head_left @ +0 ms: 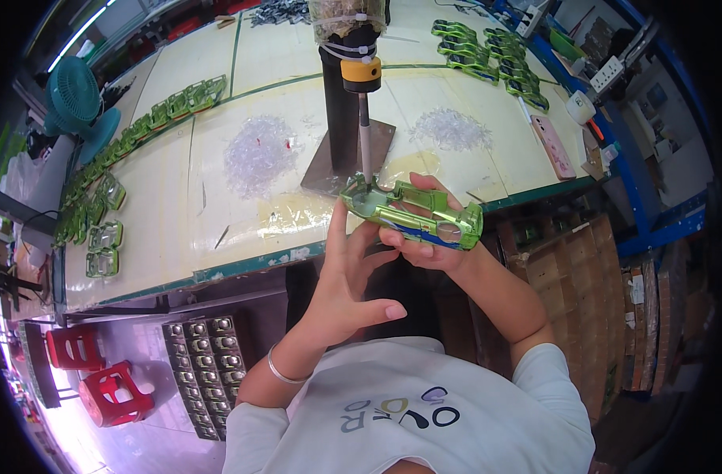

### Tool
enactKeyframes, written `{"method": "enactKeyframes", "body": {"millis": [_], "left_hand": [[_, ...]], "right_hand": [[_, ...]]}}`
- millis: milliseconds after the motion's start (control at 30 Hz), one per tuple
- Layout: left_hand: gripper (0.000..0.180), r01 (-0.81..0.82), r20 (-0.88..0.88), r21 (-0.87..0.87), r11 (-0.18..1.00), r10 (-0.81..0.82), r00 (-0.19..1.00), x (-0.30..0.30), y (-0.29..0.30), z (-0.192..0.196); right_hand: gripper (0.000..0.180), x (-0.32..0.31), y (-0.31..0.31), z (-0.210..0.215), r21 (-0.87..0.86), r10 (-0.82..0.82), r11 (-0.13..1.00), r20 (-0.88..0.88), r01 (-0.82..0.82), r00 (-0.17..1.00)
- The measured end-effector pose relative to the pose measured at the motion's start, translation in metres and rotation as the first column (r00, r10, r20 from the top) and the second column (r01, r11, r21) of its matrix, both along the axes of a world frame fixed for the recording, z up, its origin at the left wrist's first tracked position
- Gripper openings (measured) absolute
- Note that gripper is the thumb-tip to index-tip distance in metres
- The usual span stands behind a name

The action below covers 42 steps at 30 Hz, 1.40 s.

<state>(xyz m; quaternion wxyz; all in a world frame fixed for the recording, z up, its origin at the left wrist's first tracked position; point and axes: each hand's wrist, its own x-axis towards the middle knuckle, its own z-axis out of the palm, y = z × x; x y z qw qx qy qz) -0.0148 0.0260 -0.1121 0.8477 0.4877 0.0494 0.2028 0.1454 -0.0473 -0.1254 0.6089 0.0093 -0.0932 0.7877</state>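
A shiny green plastic toy car body shell (pixel 412 215) rests in my right hand (pixel 441 251), whose fingers wrap round its right half from behind and below. Tilted slightly, the shell shows its hollow inside and a blue stripe along the near side. My left hand (pixel 341 288) has its fingers apart and thumb stretched out; its index fingertip touches or nearly touches the shell's left end. Straight above that end, a metal rod (pixel 366 138) comes down from a yellow and black collar (pixel 361 75), its tip at the shell's inside. Whether they touch I cannot tell.
A black post on a metal base plate (pixel 317 175) stands behind the shell. Piles of small clear plastic pieces (pixel 258 154) (pixel 452 129) flank it. Rows of green shells (pixel 144 126) (pixel 487 55) line both sides. A phone (pixel 552 146) lies right; a fan (pixel 75 95) stands left.
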Motion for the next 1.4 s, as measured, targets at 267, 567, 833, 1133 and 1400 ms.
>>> {"method": "enactKeyframes", "body": {"millis": [267, 567, 833, 1133, 1400], "left_hand": [[0.121, 0.010, -0.020, 0.026, 1.000, -0.009, 1.000, 0.002, 0.001, 0.005], [0.115, -0.027, -0.023, 0.014, 1.000, 0.027, 0.999, 0.003, 0.002, -0.009], [0.106, 0.116, -0.098, -0.067, 0.991, -0.122, 0.988, -0.013, 0.001, -0.033], [0.090, 0.032, -0.040, -0.095, 0.995, -0.036, 0.999, -0.023, -0.010, -0.027], [0.057, -0.012, -0.062, 0.284, 0.959, 0.031, 0.998, -0.028, -0.008, -0.026]], "right_hand": [[0.039, 0.000, -0.002, 0.001, -0.082, -0.024, 0.996, -0.042, 0.021, 0.999], [0.048, -0.008, 0.001, 0.001, -0.119, -0.131, 0.981, 0.154, 0.150, 0.979], [0.047, -0.034, -0.019, -0.019, -0.262, -0.180, 0.929, 0.301, 0.263, 0.936], [0.052, -0.049, -0.055, -0.008, -0.055, -0.246, 0.927, 0.661, 0.372, 0.709], [0.076, -0.055, -0.075, 0.012, 0.601, -0.359, 0.766, 0.695, 0.229, -0.623]]}}
